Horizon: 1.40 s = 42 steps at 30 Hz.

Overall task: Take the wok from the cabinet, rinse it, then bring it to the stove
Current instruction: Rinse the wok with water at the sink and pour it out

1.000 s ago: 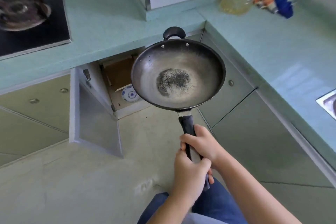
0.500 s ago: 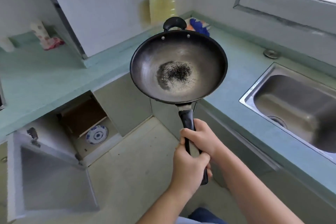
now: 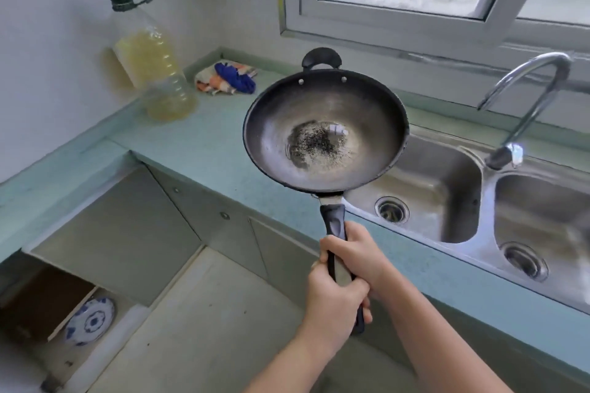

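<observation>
A dark round wok [image 3: 367, 112] with a worn, speckled patch at its centre hangs level in the air over the counter edge, just left of the sink. Its long black handle points toward me. My right hand [image 3: 357, 252] grips the handle higher up. My left hand [image 3: 335, 303] grips it lower, near the end. A double steel sink [image 3: 447, 182] lies to the right, with a curved tap [image 3: 526, 105] above its divider. The open cabinet [image 3: 41, 303] is at the lower left. The stove is out of view.
A large bottle of yellow oil [image 3: 153, 64] and a bundle of cloths [image 3: 230, 78] stand at the counter's back corner. A blue-and-white plate [image 3: 91, 321] leans inside the open cabinet. The teal counter [image 3: 198, 150] wraps around the corner. A window sits behind the sink.
The view has swung right from the stove and cabinet to the sink. The wok, held in both hands, has moved with it and now hangs beside the left basin.
</observation>
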### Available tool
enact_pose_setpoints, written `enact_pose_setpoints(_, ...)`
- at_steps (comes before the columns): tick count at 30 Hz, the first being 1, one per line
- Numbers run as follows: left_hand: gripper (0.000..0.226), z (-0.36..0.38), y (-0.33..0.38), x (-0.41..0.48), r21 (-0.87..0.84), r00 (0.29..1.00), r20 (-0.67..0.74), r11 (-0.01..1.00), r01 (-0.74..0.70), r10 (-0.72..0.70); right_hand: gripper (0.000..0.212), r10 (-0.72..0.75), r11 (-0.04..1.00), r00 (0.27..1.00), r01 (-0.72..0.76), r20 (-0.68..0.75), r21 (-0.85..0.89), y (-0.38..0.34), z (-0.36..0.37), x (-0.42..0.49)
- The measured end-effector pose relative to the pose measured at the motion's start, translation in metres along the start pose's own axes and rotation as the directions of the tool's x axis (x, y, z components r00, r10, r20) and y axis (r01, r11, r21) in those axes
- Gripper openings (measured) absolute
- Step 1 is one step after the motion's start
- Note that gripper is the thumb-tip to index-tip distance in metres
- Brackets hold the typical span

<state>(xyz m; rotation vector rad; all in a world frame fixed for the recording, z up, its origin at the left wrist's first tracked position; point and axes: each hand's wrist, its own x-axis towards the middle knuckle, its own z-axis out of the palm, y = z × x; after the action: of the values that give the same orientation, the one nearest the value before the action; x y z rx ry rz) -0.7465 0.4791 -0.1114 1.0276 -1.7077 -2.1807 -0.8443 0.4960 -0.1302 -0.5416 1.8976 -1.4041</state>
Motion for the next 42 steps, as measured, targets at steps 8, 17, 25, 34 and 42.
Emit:
enact_pose_setpoints(8,0.019,0.037,-0.015,0.041,0.071,0.982,0.165,0.994,0.079,-0.089,0.027,0.1,0.99,0.978,-0.079,-0.184,0.118,0.03,-0.044,0.01)
enact_pose_setpoints(17,0.014,0.049,-0.026,0.092,0.211,0.938,0.287,0.968,0.134,-0.192,0.012,0.245,0.961,0.923,-0.191,-0.298,0.197,0.054,-0.065,0.041)
enact_pose_setpoints(25,0.013,0.053,-0.041,0.119,0.315,0.909,0.337,0.939,0.136,-0.245,0.021,0.301,0.948,0.871,-0.228,-0.388,0.223,0.074,-0.071,0.051)
enact_pose_setpoints(34,0.016,0.058,-0.053,0.13,0.395,0.898,0.326,0.906,0.154,-0.294,0.024,0.36,0.925,0.854,-0.274,-0.377,0.263,0.089,-0.076,0.058)
enact_pose_setpoints(42,0.022,0.054,-0.065,0.135,0.364,0.904,0.3,0.912,0.188,-0.306,0.018,0.438,0.897,0.825,-0.379,-0.358,0.226,0.107,-0.068,0.066)
